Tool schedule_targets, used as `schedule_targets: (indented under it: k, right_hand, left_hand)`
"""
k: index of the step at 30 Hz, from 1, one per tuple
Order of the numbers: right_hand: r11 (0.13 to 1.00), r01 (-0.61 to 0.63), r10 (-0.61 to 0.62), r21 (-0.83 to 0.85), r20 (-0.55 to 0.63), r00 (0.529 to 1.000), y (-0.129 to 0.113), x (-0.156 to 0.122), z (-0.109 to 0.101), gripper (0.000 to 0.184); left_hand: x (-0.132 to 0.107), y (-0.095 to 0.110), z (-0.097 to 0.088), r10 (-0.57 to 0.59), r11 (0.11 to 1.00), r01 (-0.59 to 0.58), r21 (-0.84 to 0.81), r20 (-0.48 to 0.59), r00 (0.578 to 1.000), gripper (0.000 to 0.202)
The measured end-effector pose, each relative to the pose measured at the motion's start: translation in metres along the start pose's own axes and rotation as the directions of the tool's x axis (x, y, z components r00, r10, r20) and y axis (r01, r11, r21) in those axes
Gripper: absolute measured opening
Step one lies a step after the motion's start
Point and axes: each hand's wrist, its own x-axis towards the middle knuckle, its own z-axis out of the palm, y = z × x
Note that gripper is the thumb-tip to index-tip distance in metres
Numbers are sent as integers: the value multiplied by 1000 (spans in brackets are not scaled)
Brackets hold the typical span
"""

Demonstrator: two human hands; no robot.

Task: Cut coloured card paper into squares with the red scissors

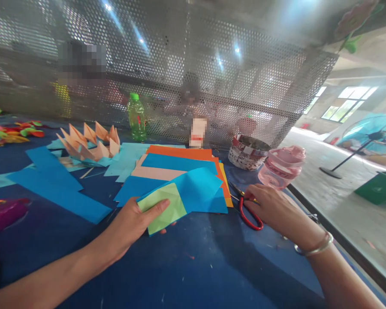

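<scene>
My left hand (148, 218) pinches a blue paper strip (199, 184) together with a light green paper piece (167, 210), thumb on top and fingertips underneath. Under and behind them lies a spread stack of blue, orange, yellow and pale paper sheets; the orange sheet (180, 150) shows at its back. Right of the stack, my right hand (270, 206) is closed on one handle of the red-handled scissors (252, 221). Their dark blades point back and left, toward the stack. Some of the right fingers are hidden behind the hand.
Blue paper strips (61, 193) and a peach folded-paper ring (90, 143) lie left. A green bottle (137, 118), a newspaper-covered basket (247, 152) and a pink bottle (281, 167) stand at the back. Behind rises a perforated metal screen (180, 56). The table edge (337, 240) runs along the right.
</scene>
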Motion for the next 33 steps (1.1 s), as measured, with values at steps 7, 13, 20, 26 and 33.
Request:
schedule_targets:
  k: [7,13,20,26,33]
  right_hand:
    - [998,-28,39,-54,218,975,29,11,17,13]
    - [992,-123,122,-9,205,971,21,13,18,36]
    - [984,-154,136,91,178,975,33,19,22,42]
    - [853,-59,108,519,-65,992,24,20,9,36]
    - [311,42,-381,949,84,921,-38,-16,8,53]
  left_hand:
    - [3,2,-8,31,998,-32,-45,-27,999,32]
    - [3,4,-10,23,996,-25,-85,-31,999,31]
    - [2,7,-13,27,989,-32,-142,-38,999,28]
    - [3,9,-14,-22,981,8,-192,-70,997,32]
    - [4,5,-15,-3,959,-2,-285,-18,1000,44]
